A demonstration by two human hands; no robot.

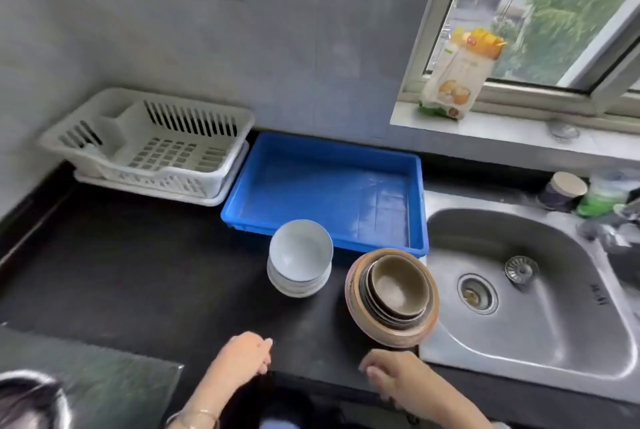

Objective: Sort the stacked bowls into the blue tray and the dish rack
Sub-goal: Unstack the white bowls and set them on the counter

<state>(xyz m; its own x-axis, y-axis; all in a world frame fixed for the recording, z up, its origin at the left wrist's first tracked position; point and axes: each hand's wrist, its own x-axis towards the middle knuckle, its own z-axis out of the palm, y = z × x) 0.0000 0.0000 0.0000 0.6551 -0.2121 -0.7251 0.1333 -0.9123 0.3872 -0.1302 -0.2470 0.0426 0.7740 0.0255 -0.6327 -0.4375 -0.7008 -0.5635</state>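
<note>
A stack of white bowls point(299, 257) stands on the black counter just in front of the blue tray point(263, 221). To its right a stack of brown bowls point(393, 297) sits beside the sink. The blue tray has nothing in it. At the back left the white dish rack point(149, 144) holds no bowls. My left hand point(242, 354) rests near the counter's front edge with loosely curled fingers and holds nothing. My right hand point(393, 376) hovers just in front of the brown stack, fingers bent, apart from the bowls.
A steel sink point(526, 290) with a drain strainer fills the right side. A cup point(564, 189) and a green bottle point(602, 193) stand behind it. A food packet point(457, 75) leans on the window sill. A glass board point(90, 383) lies at the front left.
</note>
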